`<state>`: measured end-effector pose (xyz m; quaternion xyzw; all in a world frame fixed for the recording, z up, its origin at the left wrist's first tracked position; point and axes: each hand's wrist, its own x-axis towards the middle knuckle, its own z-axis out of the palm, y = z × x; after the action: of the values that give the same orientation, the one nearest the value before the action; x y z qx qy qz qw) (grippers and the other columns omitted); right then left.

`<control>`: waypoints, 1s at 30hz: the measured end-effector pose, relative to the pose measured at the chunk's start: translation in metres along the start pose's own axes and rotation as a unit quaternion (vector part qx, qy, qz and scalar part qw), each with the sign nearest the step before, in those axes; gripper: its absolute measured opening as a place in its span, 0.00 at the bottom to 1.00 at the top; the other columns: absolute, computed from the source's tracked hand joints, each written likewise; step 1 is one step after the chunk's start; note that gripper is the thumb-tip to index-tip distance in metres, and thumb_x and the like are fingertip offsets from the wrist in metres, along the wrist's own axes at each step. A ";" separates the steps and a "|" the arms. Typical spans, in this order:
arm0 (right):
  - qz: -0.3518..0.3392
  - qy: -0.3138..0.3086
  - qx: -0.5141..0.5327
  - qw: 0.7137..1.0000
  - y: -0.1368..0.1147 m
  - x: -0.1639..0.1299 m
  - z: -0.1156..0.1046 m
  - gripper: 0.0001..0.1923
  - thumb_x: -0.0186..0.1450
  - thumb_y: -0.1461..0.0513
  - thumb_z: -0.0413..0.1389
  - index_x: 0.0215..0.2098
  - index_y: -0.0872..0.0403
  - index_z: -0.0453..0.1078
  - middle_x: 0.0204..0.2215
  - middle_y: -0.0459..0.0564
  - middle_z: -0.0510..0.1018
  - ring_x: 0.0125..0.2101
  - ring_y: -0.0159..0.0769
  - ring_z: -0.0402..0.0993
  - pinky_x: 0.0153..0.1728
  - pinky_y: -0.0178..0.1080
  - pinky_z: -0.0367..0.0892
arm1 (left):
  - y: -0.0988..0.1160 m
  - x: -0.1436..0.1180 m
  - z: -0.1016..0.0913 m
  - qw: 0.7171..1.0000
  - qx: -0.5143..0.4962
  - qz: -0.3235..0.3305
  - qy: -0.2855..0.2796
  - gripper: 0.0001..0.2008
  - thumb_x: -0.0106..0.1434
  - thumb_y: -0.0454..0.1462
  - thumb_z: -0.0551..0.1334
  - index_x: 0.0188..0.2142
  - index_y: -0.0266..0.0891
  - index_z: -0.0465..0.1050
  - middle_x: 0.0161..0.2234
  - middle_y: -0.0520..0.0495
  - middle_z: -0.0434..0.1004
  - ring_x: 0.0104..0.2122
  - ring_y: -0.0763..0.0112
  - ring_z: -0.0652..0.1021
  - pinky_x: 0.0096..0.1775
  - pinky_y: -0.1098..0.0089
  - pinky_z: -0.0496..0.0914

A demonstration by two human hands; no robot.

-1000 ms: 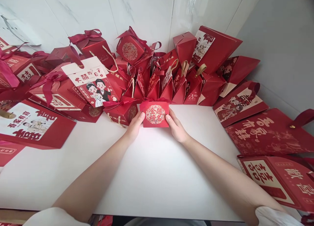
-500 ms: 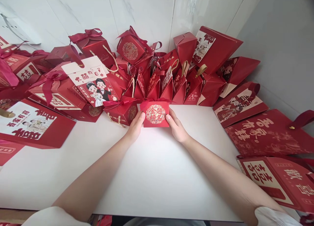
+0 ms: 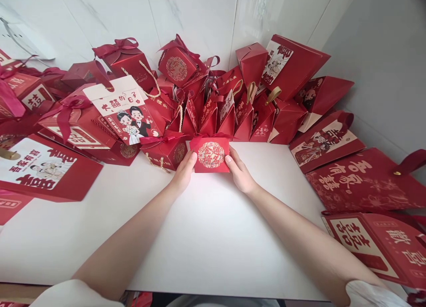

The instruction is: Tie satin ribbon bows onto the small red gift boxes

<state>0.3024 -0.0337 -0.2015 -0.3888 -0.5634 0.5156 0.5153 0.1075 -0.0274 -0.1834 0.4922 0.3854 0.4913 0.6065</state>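
Note:
A small red gift box (image 3: 212,155) with a round gold emblem on its front and a dark red ribbon across its top is between my hands. My left hand (image 3: 185,168) grips its left side, thumb on the near face. On the opposite side my right hand (image 3: 240,170) holds it the same way; the fingers behind are mostly hidden. Close to my left hand is another red box (image 3: 165,152) with a ribbon and gold cord. Behind the held box stands a row of red wedge-shaped boxes (image 3: 244,124) with loop handles.
Many red boxes line the back and both sides of the white table (image 3: 206,236). A box with a cartoon couple (image 3: 131,120) leans at the left. Flatter printed boxes (image 3: 366,183) lie along the right. White tiled wall (image 3: 199,14) rises behind.
Both hands keep the same hold on the box. The box seems to have tilted very slightly, as the shine on its gold emblem differs.

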 end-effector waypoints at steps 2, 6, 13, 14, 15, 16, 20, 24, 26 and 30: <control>0.001 0.000 -0.001 1.000 0.000 0.000 0.000 0.34 0.69 0.42 0.51 0.67 0.46 0.55 0.65 0.48 0.62 0.63 0.45 0.59 0.64 0.49 0.58 | 0.000 0.000 0.001 1.000 0.009 0.005 0.004 0.31 0.67 0.54 0.56 0.63 0.43 0.64 0.61 0.44 0.70 0.65 0.56 0.64 0.66 0.56 0.55; -0.002 -0.001 0.001 1.000 0.001 0.000 0.000 0.33 0.69 0.43 0.51 0.67 0.46 0.55 0.65 0.48 0.62 0.63 0.45 0.59 0.64 0.49 0.57 | 0.000 0.000 0.001 1.000 0.024 0.006 0.008 0.30 0.67 0.55 0.55 0.63 0.43 0.64 0.62 0.45 0.69 0.66 0.57 0.62 0.67 0.57 0.52; -0.003 0.005 0.007 1.000 0.001 -0.001 -0.001 0.30 0.71 0.45 0.49 0.66 0.46 0.56 0.64 0.47 0.63 0.63 0.43 0.59 0.66 0.49 0.55 | 0.004 -0.003 -0.003 0.999 0.014 0.001 -0.038 0.29 0.66 0.52 0.58 0.64 0.49 0.62 0.64 0.47 0.65 0.64 0.52 0.64 0.62 0.54 0.61; -0.005 0.010 0.010 1.000 0.001 0.000 -0.001 0.29 0.71 0.45 0.48 0.66 0.46 0.56 0.64 0.46 0.63 0.64 0.43 0.58 0.66 0.48 0.53 | 0.005 -0.003 -0.004 0.998 0.024 0.012 -0.056 0.30 0.65 0.50 0.60 0.64 0.50 0.62 0.65 0.47 0.64 0.64 0.51 0.64 0.61 0.54 0.62; -0.007 0.015 0.015 1.000 0.000 0.000 -0.001 0.29 0.72 0.45 0.46 0.66 0.46 0.57 0.64 0.45 0.64 0.64 0.43 0.58 0.67 0.48 0.52 | 0.006 -0.003 -0.004 0.996 0.038 0.023 -0.074 0.31 0.64 0.49 0.62 0.65 0.51 0.60 0.66 0.47 0.62 0.64 0.50 0.64 0.61 0.55 0.62; -0.009 0.018 0.023 1.000 0.000 0.000 -0.001 0.29 0.72 0.45 0.45 0.66 0.47 0.57 0.64 0.45 0.64 0.65 0.42 0.57 0.67 0.48 0.51 | 0.007 -0.004 -0.004 0.994 0.052 0.033 -0.089 0.33 0.63 0.48 0.63 0.66 0.51 0.59 0.66 0.47 0.61 0.63 0.50 0.65 0.60 0.55 0.63; -0.010 0.019 0.049 0.999 0.001 0.002 0.000 0.30 0.72 0.44 0.43 0.67 0.47 0.56 0.63 0.45 0.66 0.64 0.42 0.58 0.67 0.48 0.52 | 0.006 -0.003 -0.006 0.989 0.095 0.042 -0.110 0.36 0.62 0.47 0.64 0.67 0.52 0.55 0.67 0.46 0.59 0.60 0.50 0.68 0.57 0.55 0.65; -0.003 0.012 0.035 0.999 0.001 0.003 0.000 0.31 0.72 0.43 0.41 0.67 0.47 0.56 0.64 0.44 0.65 0.65 0.42 0.58 0.67 0.49 0.52 | 0.004 -0.002 -0.007 0.989 0.102 0.039 -0.101 0.37 0.62 0.49 0.64 0.67 0.52 0.55 0.66 0.45 0.60 0.57 0.51 0.71 0.56 0.56 0.65; -0.001 0.013 0.023 1.000 0.001 0.002 0.000 0.32 0.72 0.42 0.40 0.67 0.47 0.56 0.64 0.44 0.64 0.65 0.42 0.57 0.67 0.48 0.52 | 0.004 -0.002 -0.007 0.990 0.098 0.034 -0.093 0.38 0.60 0.49 0.65 0.67 0.53 0.55 0.66 0.45 0.60 0.56 0.51 0.71 0.56 0.55 0.65; 0.001 0.020 0.025 0.999 0.001 0.002 0.000 0.31 0.72 0.43 0.41 0.66 0.47 0.57 0.63 0.44 0.65 0.65 0.41 0.57 0.67 0.47 0.52 | 0.004 -0.002 -0.006 0.990 0.100 0.036 -0.092 0.37 0.60 0.50 0.65 0.67 0.52 0.57 0.66 0.45 0.61 0.56 0.51 0.71 0.58 0.55 0.64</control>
<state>0.3023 -0.0316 -0.2018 -0.3865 -0.5396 0.5225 0.5352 0.1002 -0.0275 -0.1808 0.6066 0.3575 0.4244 0.5693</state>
